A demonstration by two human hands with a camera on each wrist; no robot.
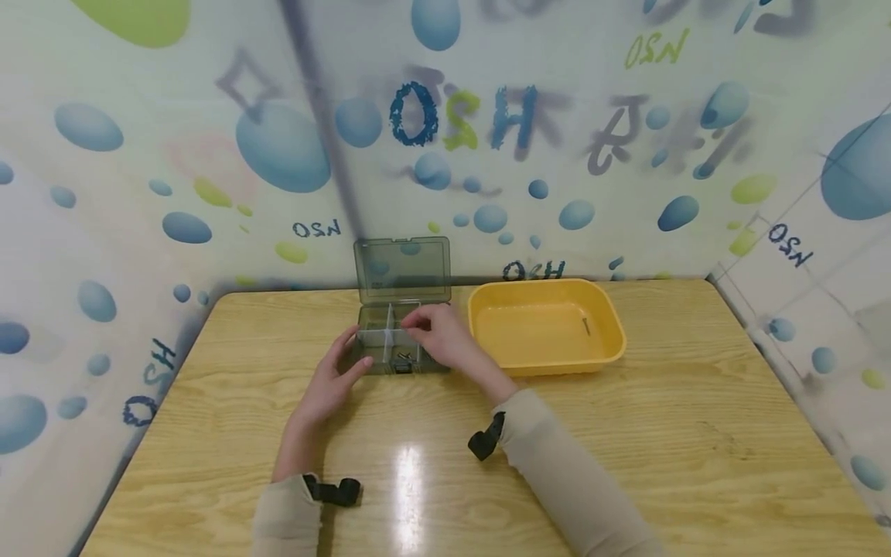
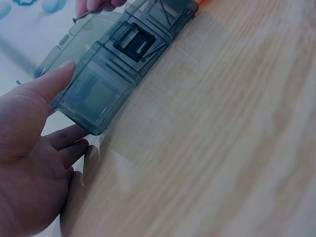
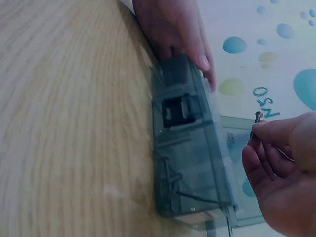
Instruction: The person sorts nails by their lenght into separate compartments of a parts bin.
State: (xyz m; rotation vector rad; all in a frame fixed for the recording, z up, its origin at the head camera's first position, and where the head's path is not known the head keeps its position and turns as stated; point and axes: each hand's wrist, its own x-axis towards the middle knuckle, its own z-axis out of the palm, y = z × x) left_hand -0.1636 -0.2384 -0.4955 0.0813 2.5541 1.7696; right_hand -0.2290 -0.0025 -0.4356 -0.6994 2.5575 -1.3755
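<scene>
A grey see-through compartment box stands on the table with its lid raised at the back. My left hand grips the box's left end, thumb at the top edge and fingers along the side. Over the box, my right hand pinches a small metal screw between thumb and fingertips, its head sticking out. Several screws lie in a front compartment near the black latch. Longer thin pieces show through the wall at the right end.
To the right of the box, close by my right forearm, stands a yellow tray with one screw in it. Behind the wooden table hangs a patterned wall sheet. A black strap camera sits on each wrist.
</scene>
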